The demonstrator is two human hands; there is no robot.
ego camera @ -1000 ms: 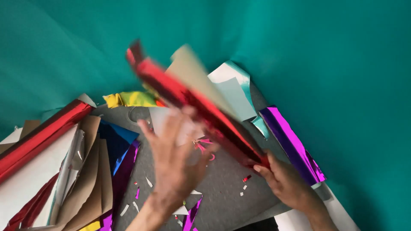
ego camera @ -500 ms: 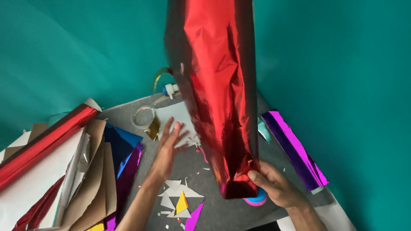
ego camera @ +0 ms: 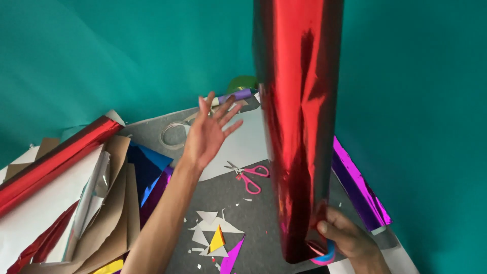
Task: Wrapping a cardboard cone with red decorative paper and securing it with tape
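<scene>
Red foil sheet [ego camera: 299,116] is being held upright, gripped at its bottom corner by the right hand [ego camera: 347,238], fingers closed on it. Left hand [ego camera: 209,133] is being held open, fingers spread, nothing in it, above the grey mat [ego camera: 264,218]. Open mat area is being bounded by pink scissors [ego camera: 249,175], paper scraps [ego camera: 213,231], stacked foil and paper sheets [ego camera: 76,193] at left, purple foil [ego camera: 360,187] at right.

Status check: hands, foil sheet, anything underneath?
Right hand grips shiny red foil sheet, held upright. Left hand open, empty, above grey mat. Pink-handled scissors lie below.
</scene>
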